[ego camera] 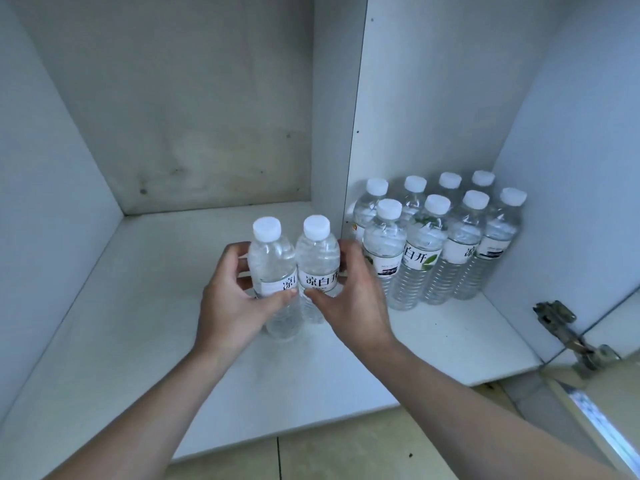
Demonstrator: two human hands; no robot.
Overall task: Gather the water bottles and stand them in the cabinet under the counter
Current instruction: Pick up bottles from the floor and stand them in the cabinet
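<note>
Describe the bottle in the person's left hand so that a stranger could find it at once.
Look in the cabinet's left compartment, left of the divider panel. Two bottles stand together there, apart from the eight on the right. The left hand holds the left bottle; its label shows only part of one character.

Cabinet floor (138,306) open at left and centre; divider panel (332,168) and bottle cluster (440,237) block right side.

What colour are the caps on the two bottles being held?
White, on both bottles, seen in the head view.
</note>
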